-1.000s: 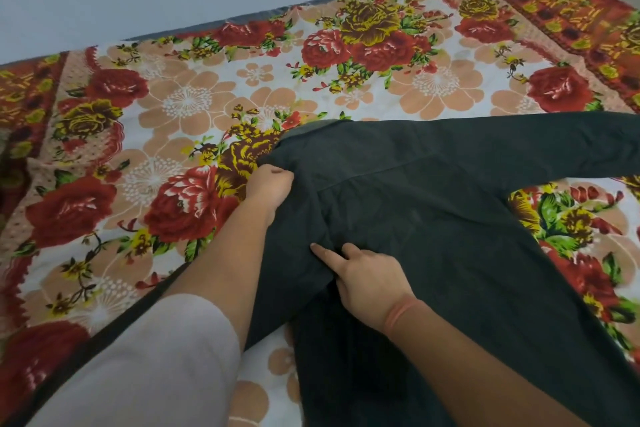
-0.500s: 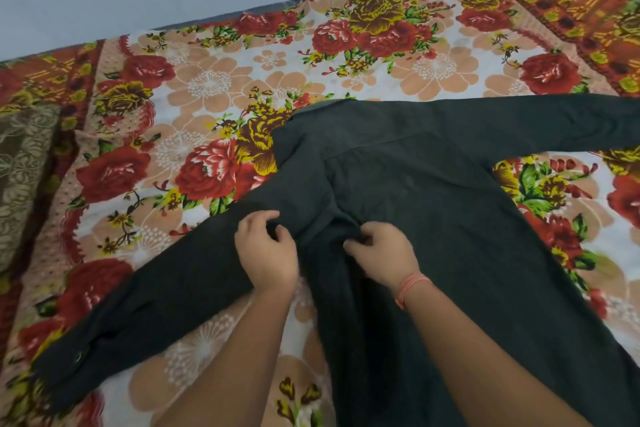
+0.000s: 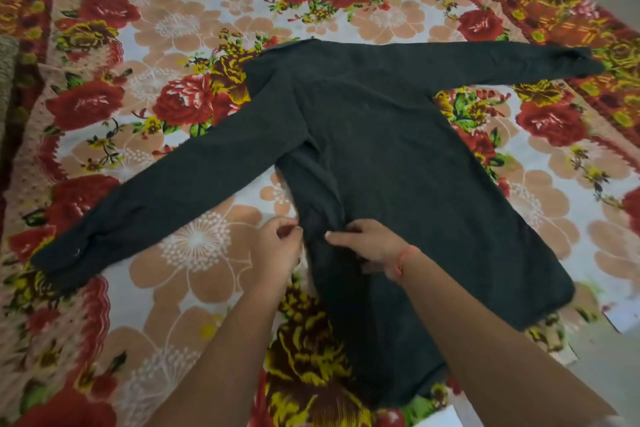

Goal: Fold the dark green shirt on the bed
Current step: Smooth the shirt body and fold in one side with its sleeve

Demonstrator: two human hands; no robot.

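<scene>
Dark green long-sleeved fabric shirt (image 3: pixel 398 156) lay spread flat on the floral bed sheet (image 3: pixel 194 246), a cloth printed with red roses, peach blossoms and yellow flowers on a pale ground, which covered the bed. The shirt's body ran from its collar end at the far side down toward the person, its hem reaching near the bed's near edge. One sleeve (image 3: pixel 156 198) stretched out from the shirt's shoulder to the left and slanted toward the person, its cuff resting on the sheet well away from the body panel. The other sleeve (image 3: pixel 502 61) reached out from the opposite shoulder to the right, almost straight, its cuff lying near the sheet's red and orange patterned border (image 3: pixel 554 10). Along the shirt's left side seam the fabric was bunched into soft ridges. The left hand (image 3: pixel 277 250) sat at that left edge of the shirt, fingers curled and pinched together on the cloth's edge. The right hand (image 3: pixel 370 243), with a thin orange-red thread band (image 3: pixel 403 262) at its wrist, rested on the shirt just beside the left hand, its fingers gripping the gathered fabric. Both bare forearms crossed the sheet from the near side.
</scene>
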